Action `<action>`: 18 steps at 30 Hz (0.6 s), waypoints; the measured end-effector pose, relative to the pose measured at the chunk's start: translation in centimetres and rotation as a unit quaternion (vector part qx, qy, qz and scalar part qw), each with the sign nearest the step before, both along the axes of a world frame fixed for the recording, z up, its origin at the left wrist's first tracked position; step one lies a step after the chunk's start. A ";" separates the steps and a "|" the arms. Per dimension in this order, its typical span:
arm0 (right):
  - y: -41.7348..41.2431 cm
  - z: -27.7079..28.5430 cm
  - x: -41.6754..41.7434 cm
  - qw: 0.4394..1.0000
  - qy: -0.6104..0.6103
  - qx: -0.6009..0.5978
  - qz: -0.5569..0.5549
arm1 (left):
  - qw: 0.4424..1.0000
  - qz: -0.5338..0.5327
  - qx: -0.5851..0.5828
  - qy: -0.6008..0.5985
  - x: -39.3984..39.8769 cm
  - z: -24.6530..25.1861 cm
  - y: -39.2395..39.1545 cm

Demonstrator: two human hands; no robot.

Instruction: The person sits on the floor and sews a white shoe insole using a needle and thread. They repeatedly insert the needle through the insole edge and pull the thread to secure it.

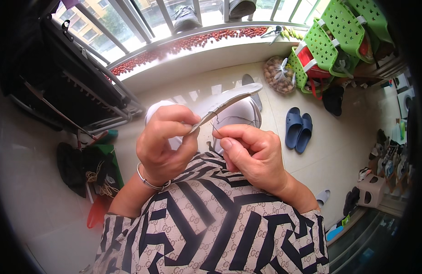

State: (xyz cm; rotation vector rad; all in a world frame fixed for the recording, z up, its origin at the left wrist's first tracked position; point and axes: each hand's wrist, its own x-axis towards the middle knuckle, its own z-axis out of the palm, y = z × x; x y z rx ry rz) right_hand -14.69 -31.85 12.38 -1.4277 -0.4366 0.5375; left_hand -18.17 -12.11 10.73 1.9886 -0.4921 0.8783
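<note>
My left hand [168, 142] pinches the near end of a pale shoe insole [228, 99] between thumb and fingers. The insole is held up edge-on over my lap, its far end pointing up and to the right. Dark thread [231, 118] runs in stitches along its edge and hangs in a loose loop. A thin needle [215, 128] sticks out from between the thumb and forefinger of my right hand [250, 152], just below the insole's edge and apart from it. Part of the thread lies over my pale trouser leg.
Dried red fruit [197, 41] lines the windowsill, with scissors [276, 31] at its right end. Blue slippers [298, 130] and a bag of walnuts [280, 74] rest on the floor at right, near stacked green baskets [320, 48]. A folded black recliner [77, 75] stands at left.
</note>
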 end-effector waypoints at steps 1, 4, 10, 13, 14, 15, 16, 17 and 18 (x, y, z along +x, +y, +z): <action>0.0 0.0 0.0 1.000 -0.001 -0.001 0.000 | 1.000 -0.001 0.005 -0.004 0.0 0.0 0.0; 0.1 0.0 0.0 1.000 -0.003 0.000 0.000 | 1.000 -0.002 0.020 -0.016 0.1 0.0 0.0; 0.2 -0.1 0.0 1.000 -0.004 -0.011 0.000 | 0.998 -0.004 0.050 -0.035 0.1 0.3 -0.1; 0.2 -0.1 0.0 1.000 -0.004 -0.005 0.003 | 0.995 -0.006 0.083 -0.050 0.0 0.7 -0.1; 0.2 -0.2 0.0 1.000 -0.006 0.001 0.000 | 0.994 -0.008 0.095 -0.056 0.0 0.8 -0.1; 0.3 -0.3 -0.1 1.000 -0.009 0.007 -0.003 | 0.992 -0.008 0.112 -0.064 0.0 0.8 -0.1; 0.3 -0.4 -0.2 1.000 -0.011 0.012 -0.006 | 0.989 -0.009 0.128 -0.071 -0.1 0.8 0.0; 0.2 -0.4 -0.2 1.000 0.000 0.010 -0.001 | 0.986 -0.010 0.145 -0.079 -0.1 0.8 0.0; 0.1 -0.3 -0.1 1.000 0.012 0.008 0.004 | 0.986 -0.014 0.147 -0.081 -0.1 0.8 0.0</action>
